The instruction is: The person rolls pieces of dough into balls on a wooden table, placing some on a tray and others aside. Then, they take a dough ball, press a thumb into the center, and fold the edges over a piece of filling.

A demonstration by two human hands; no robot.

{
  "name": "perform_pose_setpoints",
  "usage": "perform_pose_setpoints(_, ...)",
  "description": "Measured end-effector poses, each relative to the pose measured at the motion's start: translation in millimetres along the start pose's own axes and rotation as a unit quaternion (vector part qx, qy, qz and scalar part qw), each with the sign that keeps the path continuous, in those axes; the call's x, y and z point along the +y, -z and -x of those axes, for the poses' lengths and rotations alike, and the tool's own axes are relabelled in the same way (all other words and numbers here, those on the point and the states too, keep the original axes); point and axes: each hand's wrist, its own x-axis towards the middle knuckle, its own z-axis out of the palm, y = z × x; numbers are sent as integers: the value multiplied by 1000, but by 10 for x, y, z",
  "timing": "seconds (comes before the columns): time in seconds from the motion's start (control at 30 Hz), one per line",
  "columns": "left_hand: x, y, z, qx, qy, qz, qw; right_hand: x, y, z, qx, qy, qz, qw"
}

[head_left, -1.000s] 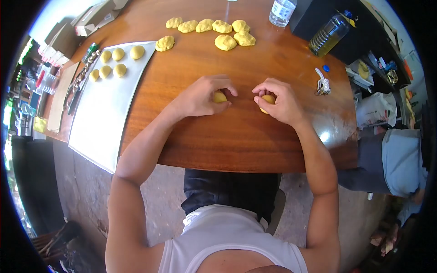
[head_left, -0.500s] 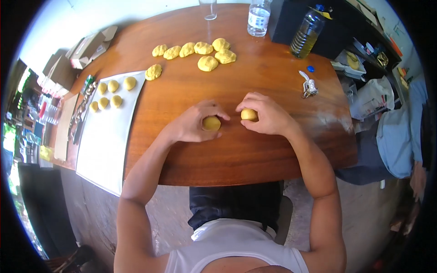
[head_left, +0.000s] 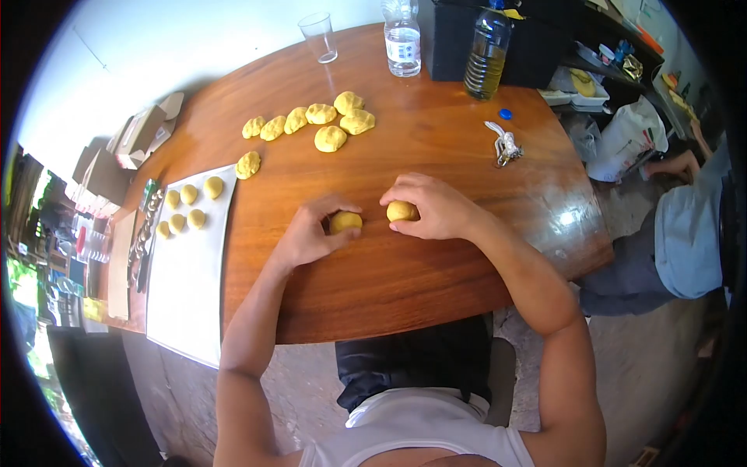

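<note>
Over the middle of the wooden table point(head_left: 373, 288), my left hand point(head_left: 309, 232) curls its fingers round a yellow dough ball point(head_left: 345, 222). A second dough ball point(head_left: 401, 211) sits within the curved fingers of my right hand point(head_left: 432, 206), a short gap to the right. Both balls look smooth and round, partly covered by the fingers. Beyond my hands lie several rough yellow dough lumps point(head_left: 320, 114). One lump point(head_left: 247, 165) rests beside the corner of a pale metal tray point(head_left: 187, 288). Several smooth dough balls point(head_left: 189, 194) stand in two rows at the tray's far end.
At the back are a clear glass point(head_left: 319, 39), a water bottle point(head_left: 403, 48) and an oil bottle point(head_left: 485, 62). A blue cap point(head_left: 505, 114) and a white cord bundle point(head_left: 505, 145) lie right. Cardboard boxes point(head_left: 136, 140) stand left. Another person point(head_left: 689, 241) is at the right.
The view has shifted, so the table's contents appear further left. Both hands stay curled round their dough balls, with the fingers in slightly different positions.
</note>
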Motion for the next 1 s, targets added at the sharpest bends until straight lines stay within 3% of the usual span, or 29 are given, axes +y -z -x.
perform_pose_setpoints(0.1,78,7,-12,-42,-41,-75,995,10,-22,-33,72,27,-29,997)
perform_pose_setpoints(0.3,80,-13,-11,-45,-46,-91,994,28,-56,-18,41,28,24,998)
perform_pose_setpoints(0.53,34,-40,-11,-28,-68,-90,993,87,-46,-43,29,16,-4,999)
perform_pose_setpoints(0.73,153,-10,-6,-56,14,-82,995,59,-18,-59,27,-4,3,1000)
perform_pose_setpoints(1.0,88,-26,-2,-50,-17,-84,995,50,2,-51,31,-12,-13,999)
